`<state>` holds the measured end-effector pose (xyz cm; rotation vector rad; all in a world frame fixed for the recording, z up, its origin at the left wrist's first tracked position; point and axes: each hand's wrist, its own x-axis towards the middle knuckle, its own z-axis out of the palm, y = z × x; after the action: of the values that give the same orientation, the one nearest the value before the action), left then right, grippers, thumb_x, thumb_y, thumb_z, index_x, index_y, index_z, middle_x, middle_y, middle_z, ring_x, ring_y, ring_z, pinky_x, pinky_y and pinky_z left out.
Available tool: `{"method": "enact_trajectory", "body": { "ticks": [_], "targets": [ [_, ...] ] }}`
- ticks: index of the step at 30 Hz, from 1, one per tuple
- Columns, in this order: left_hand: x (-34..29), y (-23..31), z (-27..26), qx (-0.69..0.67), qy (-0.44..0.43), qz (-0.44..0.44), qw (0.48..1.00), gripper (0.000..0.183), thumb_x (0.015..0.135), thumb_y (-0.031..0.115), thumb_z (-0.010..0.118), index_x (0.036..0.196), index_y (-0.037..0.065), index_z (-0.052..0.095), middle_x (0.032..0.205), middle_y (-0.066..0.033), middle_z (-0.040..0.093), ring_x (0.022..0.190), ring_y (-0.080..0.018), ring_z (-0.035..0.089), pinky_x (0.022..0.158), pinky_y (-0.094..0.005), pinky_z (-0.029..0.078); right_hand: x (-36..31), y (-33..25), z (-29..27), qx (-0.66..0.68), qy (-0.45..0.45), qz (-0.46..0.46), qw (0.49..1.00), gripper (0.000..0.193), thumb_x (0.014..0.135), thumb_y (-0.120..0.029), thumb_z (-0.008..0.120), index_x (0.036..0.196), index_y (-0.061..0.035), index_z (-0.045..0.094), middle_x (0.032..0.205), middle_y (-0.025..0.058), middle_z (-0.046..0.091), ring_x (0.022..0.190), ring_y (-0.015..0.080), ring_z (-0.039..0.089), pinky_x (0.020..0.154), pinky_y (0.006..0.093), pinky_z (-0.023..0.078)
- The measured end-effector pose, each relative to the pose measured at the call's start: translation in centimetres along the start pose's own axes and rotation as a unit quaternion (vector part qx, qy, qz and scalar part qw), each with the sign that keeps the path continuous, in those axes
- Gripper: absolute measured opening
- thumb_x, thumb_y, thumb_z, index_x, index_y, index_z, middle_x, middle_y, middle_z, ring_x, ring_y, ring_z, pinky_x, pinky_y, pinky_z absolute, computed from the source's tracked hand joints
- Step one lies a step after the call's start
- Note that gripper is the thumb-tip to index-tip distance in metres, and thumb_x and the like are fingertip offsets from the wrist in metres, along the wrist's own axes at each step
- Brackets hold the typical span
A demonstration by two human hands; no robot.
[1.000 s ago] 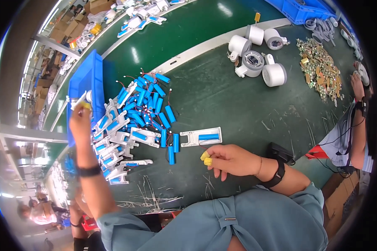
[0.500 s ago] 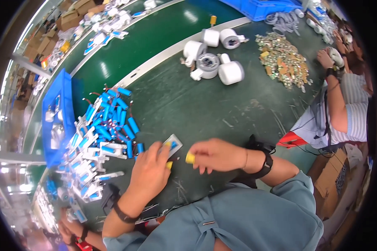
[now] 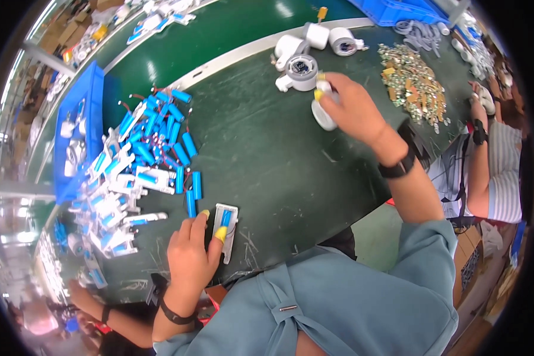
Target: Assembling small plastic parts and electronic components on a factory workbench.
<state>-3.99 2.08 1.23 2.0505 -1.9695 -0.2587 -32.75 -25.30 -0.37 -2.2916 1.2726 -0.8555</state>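
A narrow white plastic casing [image 3: 229, 251] with a blue cylindrical battery [image 3: 226, 219] in it lies on the dark green table. My left hand [image 3: 190, 252] is beside it, fingers apart, its yellow-wrapped thumb touching the casing's edge. Farther out to the right, my right hand [image 3: 356, 113] has its yellow-wrapped fingertips closed on a white round housing [image 3: 324, 117], partly hidden by the hand and slightly blurred. Several similar white and grey housings [image 3: 301, 68] stand just beyond that hand.
Blue wired batteries [image 3: 151, 133] and white casings [image 3: 110, 202] form a heap at left, beside a blue bin [image 3: 77, 136]. Small circuit boards [image 3: 412, 83] are piled at right. Another blue crate [image 3: 400, 10] sits at the back. Co-workers' arms [image 3: 480, 160] show at right and lower left.
My right hand has moved away from the casing, forward and right, onto a housing. My left hand has loosened from the casing, which now lies on the table. The view has shifted somewhat.
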Motion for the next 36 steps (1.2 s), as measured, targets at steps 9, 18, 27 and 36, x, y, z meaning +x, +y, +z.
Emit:
{"method": "enact_trajectory", "body": {
  "ticks": [9, 18, 27, 36],
  "targets": [
    [0.2, -0.3, -0.7, -0.082, 0.073, 0.107, 0.988, 0.037, 0.071, -0.003, 0.066, 0.108, 0.002, 0.065, 0.101, -0.0120, 0.062, 0.084, -0.0312, 0.060, 0.072, -0.0384, 0.049, -9.1, -9.6, 1.5, -0.028, -0.175, -0.444, 0.879, 0.014, 0.080, -0.008, 0.062, 0.094, -0.0095, 0.064, 0.096, 0.0050, 0.063, 0.108, 0.0244, 0.061, 0.109, 0.0472, 0.040],
    [1.1, 1.6, 1.6, -0.030, 0.040, 0.165, 0.985, 0.032, 0.067, 0.002, 0.069, 0.099, -0.002, 0.063, 0.109, -0.0114, 0.056, 0.097, -0.0310, 0.055, 0.087, -0.0426, 0.042, -12.5, -7.3, 1.5, -0.125, -0.079, -0.505, 0.850, 0.006, 0.085, -0.016, 0.061, 0.086, -0.0129, 0.066, 0.112, 0.0004, 0.066, 0.125, 0.0187, 0.055, 0.112, 0.0415, 0.040],
    [2.0, 2.1, 2.5, -0.015, 0.117, 0.180, 0.977, 0.031, 0.065, 0.001, 0.067, 0.095, -0.002, 0.061, 0.110, -0.0123, 0.057, 0.099, -0.0317, 0.056, 0.090, -0.0477, 0.041, -17.5, -9.1, 0.3, 0.022, 0.014, -0.271, 0.962, 0.021, 0.069, -0.001, 0.070, 0.089, -0.0073, 0.065, 0.097, 0.0088, 0.066, 0.085, 0.0260, 0.065, 0.073, 0.0380, 0.055],
    [3.0, 3.7, 3.0, -0.134, 0.009, 0.255, 0.958, 0.032, 0.067, 0.005, 0.070, 0.097, 0.005, 0.059, 0.092, -0.0065, 0.065, 0.092, -0.0238, 0.062, 0.099, -0.0473, 0.039, -16.8, -11.2, -0.3, 0.524, -0.303, 0.409, 0.683, 0.035, 0.100, -0.012, 0.047, 0.132, 0.0019, 0.044, 0.091, 0.0089, 0.063, 0.074, 0.0145, 0.066, 0.063, 0.0272, 0.056]
  ]
}}
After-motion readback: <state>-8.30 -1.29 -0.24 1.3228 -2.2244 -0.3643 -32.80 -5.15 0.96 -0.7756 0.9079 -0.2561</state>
